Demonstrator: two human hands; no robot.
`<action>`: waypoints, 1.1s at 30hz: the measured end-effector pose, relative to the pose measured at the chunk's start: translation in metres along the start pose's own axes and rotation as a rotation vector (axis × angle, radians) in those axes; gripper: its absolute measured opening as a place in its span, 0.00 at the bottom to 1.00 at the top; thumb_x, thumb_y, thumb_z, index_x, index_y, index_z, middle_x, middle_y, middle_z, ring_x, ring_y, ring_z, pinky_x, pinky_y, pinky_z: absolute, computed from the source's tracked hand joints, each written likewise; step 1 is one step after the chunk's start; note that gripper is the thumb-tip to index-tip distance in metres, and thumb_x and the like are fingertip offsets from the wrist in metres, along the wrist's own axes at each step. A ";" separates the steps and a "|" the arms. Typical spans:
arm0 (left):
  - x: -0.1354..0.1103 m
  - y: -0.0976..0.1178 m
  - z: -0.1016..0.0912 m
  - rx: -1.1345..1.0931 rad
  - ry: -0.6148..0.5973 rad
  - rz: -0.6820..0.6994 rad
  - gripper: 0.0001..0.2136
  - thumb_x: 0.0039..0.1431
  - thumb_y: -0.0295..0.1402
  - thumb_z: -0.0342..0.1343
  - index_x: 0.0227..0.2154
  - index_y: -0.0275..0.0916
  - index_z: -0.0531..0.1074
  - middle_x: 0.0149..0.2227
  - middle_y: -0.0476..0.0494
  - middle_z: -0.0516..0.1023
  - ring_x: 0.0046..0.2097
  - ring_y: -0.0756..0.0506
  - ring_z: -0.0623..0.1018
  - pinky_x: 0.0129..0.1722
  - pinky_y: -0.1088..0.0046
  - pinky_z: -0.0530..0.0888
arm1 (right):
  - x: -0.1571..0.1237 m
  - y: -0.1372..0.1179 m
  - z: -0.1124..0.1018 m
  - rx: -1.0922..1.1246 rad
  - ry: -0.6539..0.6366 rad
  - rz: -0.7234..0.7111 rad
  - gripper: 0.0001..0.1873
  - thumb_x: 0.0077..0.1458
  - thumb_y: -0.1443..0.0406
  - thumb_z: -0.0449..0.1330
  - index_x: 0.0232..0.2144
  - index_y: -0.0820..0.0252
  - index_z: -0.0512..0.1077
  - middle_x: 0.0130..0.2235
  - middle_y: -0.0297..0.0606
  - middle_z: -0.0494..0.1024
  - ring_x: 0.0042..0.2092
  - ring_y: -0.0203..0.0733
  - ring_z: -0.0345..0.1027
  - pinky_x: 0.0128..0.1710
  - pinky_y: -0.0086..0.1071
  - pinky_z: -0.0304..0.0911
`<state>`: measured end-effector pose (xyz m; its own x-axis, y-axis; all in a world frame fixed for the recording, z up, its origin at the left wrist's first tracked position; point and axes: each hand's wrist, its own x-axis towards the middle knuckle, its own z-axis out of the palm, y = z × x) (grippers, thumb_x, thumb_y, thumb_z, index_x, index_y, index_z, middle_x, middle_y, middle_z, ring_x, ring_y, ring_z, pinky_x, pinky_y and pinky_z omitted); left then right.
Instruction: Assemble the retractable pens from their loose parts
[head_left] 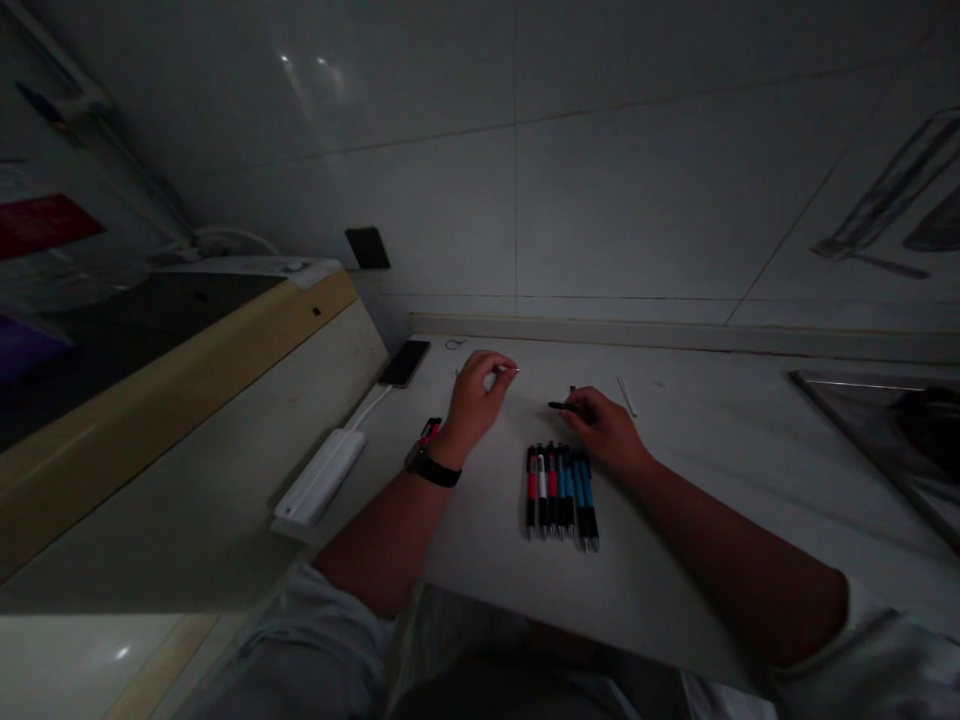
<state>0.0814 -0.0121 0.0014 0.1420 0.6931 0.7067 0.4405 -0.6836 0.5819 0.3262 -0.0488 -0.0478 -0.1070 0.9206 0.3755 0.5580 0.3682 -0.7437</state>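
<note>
My left hand [484,392], with a dark watch on its wrist, is raised over the counter. Its thumb and fingers pinch a small shiny piece [516,371], too small to name surely. In my right hand [606,428] is a black pen part [562,406], held between thumb and fingers and pointing left. Below the hands, several click pens [553,490] with red, white and blue barrels lie side by side, metal tips toward me. A thin white rod like a pen refill [627,396] lies beyond my right hand. A red and black pen piece [430,431] is partly hidden behind my left wrist.
A white power strip [322,478] and a dark phone [406,363] lie at the left, beside a large appliance [300,380]. A stove [885,420] borders the counter [720,420] at the right. Tiled wall [630,210] rises behind.
</note>
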 end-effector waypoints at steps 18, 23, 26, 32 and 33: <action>0.048 -0.136 -0.057 0.520 -0.502 -0.061 0.07 0.64 0.27 0.58 0.40 0.40 0.81 0.44 0.40 0.81 0.47 0.41 0.78 0.53 0.62 0.72 | 0.001 0.006 0.005 0.031 -0.082 -0.065 0.11 0.61 0.55 0.61 0.42 0.53 0.75 0.35 0.38 0.80 0.33 0.44 0.72 0.36 0.38 0.66; 0.042 -0.150 -0.051 0.550 -0.545 -0.075 0.06 0.63 0.28 0.59 0.39 0.40 0.81 0.43 0.40 0.82 0.46 0.41 0.78 0.53 0.62 0.71 | 0.001 0.008 0.007 0.043 -0.113 -0.061 0.11 0.62 0.55 0.61 0.43 0.53 0.74 0.35 0.38 0.79 0.34 0.44 0.72 0.36 0.38 0.66; 0.039 -0.156 -0.051 0.558 -0.560 -0.091 0.06 0.62 0.28 0.59 0.38 0.40 0.81 0.43 0.40 0.82 0.46 0.42 0.78 0.52 0.63 0.71 | 0.001 0.007 0.008 0.043 -0.124 -0.066 0.11 0.62 0.56 0.61 0.43 0.54 0.74 0.36 0.38 0.79 0.34 0.44 0.71 0.36 0.38 0.65; 0.035 -0.164 -0.053 0.553 -0.565 -0.098 0.08 0.63 0.27 0.57 0.39 0.40 0.81 0.43 0.40 0.82 0.46 0.41 0.78 0.52 0.64 0.71 | 0.000 0.003 0.006 0.048 -0.127 -0.059 0.11 0.62 0.56 0.61 0.42 0.54 0.74 0.35 0.37 0.79 0.34 0.44 0.71 0.36 0.38 0.65; 0.034 -0.165 -0.053 0.553 -0.569 -0.095 0.08 0.63 0.27 0.57 0.39 0.40 0.81 0.43 0.40 0.82 0.46 0.41 0.78 0.52 0.64 0.71 | 0.000 0.002 0.006 0.051 -0.133 -0.054 0.11 0.61 0.56 0.61 0.42 0.54 0.74 0.35 0.37 0.79 0.34 0.44 0.71 0.36 0.38 0.65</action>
<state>-0.0336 0.1120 -0.0486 0.4470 0.8549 0.2633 0.8280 -0.5068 0.2399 0.3222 -0.0469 -0.0526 -0.2457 0.9070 0.3419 0.5063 0.4209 -0.7526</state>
